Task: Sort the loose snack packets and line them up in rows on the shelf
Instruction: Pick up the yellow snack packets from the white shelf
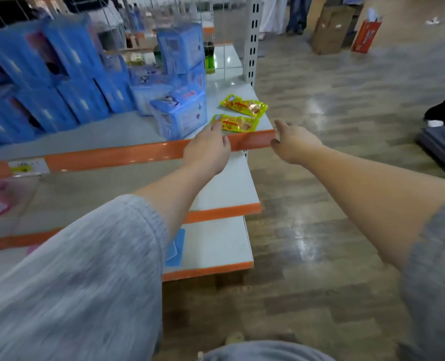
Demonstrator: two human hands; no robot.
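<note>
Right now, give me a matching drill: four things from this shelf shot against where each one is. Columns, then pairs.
Things:
1. near snack packet
2. far snack packet
3. right hand
4. green bottle

Places:
A. at the shelf's right corner, holding nothing
B. back of the shelf, beside the post
C. under the left hand's fingertips
D. just behind the front packet, untouched

Pairs: 1-C, 2-D, 3-A, 4-B

Shop: orange-edged shelving [127, 155], stacked packaged goods [60, 74].
</note>
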